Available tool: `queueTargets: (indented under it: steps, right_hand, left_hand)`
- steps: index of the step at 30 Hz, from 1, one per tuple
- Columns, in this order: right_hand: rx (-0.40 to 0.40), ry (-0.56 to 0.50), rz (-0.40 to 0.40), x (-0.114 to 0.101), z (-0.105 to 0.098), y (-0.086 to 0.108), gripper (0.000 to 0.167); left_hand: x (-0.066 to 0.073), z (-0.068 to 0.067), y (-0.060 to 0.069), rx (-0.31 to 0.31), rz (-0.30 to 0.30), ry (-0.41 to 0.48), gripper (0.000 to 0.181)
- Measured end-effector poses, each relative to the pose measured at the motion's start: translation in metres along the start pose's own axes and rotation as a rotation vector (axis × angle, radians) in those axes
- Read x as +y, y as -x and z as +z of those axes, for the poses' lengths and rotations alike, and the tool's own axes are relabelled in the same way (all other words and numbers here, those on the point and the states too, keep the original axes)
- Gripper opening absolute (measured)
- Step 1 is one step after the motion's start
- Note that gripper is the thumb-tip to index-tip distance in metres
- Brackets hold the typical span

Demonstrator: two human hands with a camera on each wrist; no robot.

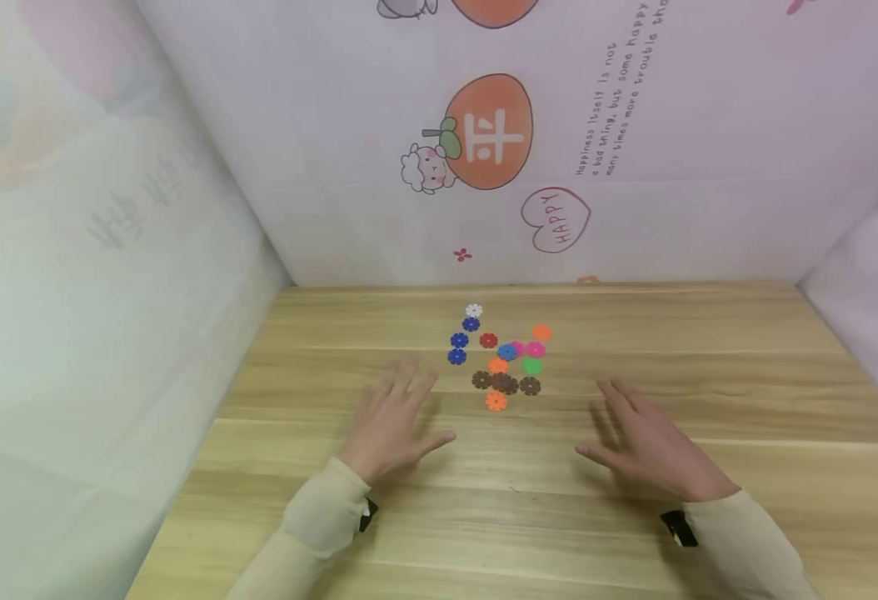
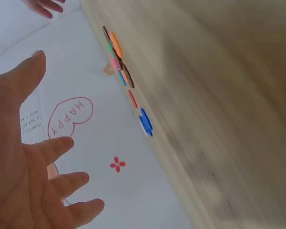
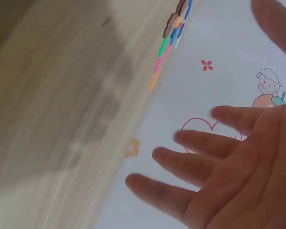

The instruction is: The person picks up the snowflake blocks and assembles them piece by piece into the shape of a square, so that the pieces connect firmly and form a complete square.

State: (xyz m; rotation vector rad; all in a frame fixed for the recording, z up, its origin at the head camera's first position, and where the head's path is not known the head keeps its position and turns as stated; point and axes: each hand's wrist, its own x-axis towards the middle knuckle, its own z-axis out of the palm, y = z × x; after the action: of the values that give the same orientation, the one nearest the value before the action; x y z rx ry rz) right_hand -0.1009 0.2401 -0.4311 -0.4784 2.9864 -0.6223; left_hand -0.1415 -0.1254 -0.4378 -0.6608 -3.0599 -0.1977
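Note:
Several small notched discs lie flat in a loose group on the wooden table: a white disc (image 1: 473,310), dark blue ones (image 1: 457,357), a red disc (image 1: 488,341), a green disc (image 1: 532,366), pink, orange and brown ones, some overlapping. Left of the group, my left hand (image 1: 392,425) is held with fingers spread, holding nothing. To the right, my right hand (image 1: 652,446) is also empty, its thumb apart from the fingers. In the left wrist view, the palm (image 2: 24,181) faces the camera; the right wrist view shows the other palm (image 3: 248,176) with fingers apart.
The wooden table (image 1: 544,533) meets a printed white cloth (image 1: 349,167) at its back edge. More cloth hangs at the left side (image 1: 72,333) and the right side (image 1: 874,275). A dark wrist strap (image 1: 680,528) shows by the right sleeve.

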Motion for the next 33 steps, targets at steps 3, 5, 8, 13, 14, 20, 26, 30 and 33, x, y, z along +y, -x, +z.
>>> queueTargets:
  steps: [3, 5, 8, 13, 14, 20, 26, 30, 33]
  right_hand:
    - [0.004, -0.017, -0.001, 0.000, -0.001, -0.005, 0.098]
    - [0.008, -0.017, -0.007, 0.000, 0.000, -0.009, 0.088]
    - [0.007, -0.011, -0.033, 0.002, 0.004, -0.014, 0.068]
    - [-0.027, -0.043, -0.036, 0.005, 0.011, -0.020, 0.046]
    - [-0.034, -0.049, -0.032, 0.005, 0.012, -0.020, 0.043]
    - [-0.038, -0.061, -0.039, -0.002, 0.017, -0.024, 0.039]
    - [-0.032, -0.079, -0.023, -0.006, 0.022, -0.027, 0.036]
    - [-0.025, -0.114, -0.003, -0.008, 0.025, -0.031, 0.035]
    - [-0.020, -0.172, 0.033, -0.010, 0.027, -0.035, 0.036]
  left_hand:
    - [0.005, -0.001, -0.012, 0.019, 0.012, 0.037, 0.088]
    - [0.009, -0.002, -0.021, 0.038, 0.027, 0.064, 0.084]
    - [0.015, -0.002, -0.034, 0.078, 0.065, 0.113, 0.076]
    - [0.023, -0.001, -0.054, 0.068, 0.089, 0.230, 0.062]
    - [0.024, 0.000, -0.058, 0.052, 0.081, 0.253, 0.059]
    - [0.028, 0.007, -0.077, -0.054, 0.020, 0.333, 0.045]
    - [0.032, 0.016, -0.093, -0.116, 0.033, 0.356, 0.041]
    - [0.036, 0.019, -0.104, -0.157, 0.029, 0.416, 0.039]
    - [0.038, 0.019, -0.109, -0.178, 0.000, 0.464, 0.042]
